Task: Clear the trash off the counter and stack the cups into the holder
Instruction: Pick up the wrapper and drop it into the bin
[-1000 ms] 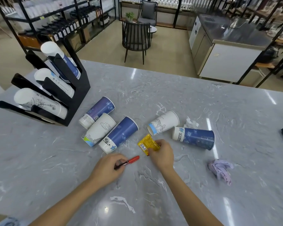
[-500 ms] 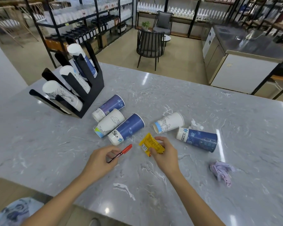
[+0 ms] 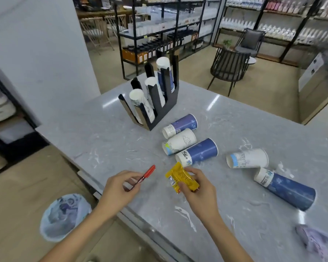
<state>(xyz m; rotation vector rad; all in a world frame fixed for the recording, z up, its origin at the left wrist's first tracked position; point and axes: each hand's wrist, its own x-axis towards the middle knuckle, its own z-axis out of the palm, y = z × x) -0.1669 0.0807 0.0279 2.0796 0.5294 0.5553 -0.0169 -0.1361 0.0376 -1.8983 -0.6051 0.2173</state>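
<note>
My left hand (image 3: 119, 190) grips a red pen (image 3: 144, 177) above the counter's near edge. A yellow wrapper (image 3: 180, 178) is pinched in my right hand (image 3: 199, 193) just beside it. Several paper cups lie on their sides on the grey marble counter (image 3: 106, 140): a purple one (image 3: 180, 125), a white one (image 3: 179, 141), a blue one (image 3: 197, 152), another white one (image 3: 247, 160) and a long blue stack (image 3: 286, 190). The black cup holder (image 3: 159, 103) stands behind them with three stacks of cups in its slots.
A lined trash bin (image 3: 63, 216) stands on the floor below the counter's left edge. A crumpled purple tissue (image 3: 314, 241) lies at the near right, and a white scrap (image 3: 284, 169) next to the long blue stack. Shelves and a black chair (image 3: 229, 69) stand beyond the counter.
My view has swung left, bringing the trash bin into sight. Both hands have lifted off the counter and shifted left toward its edge, still holding the pen and the wrapper.
</note>
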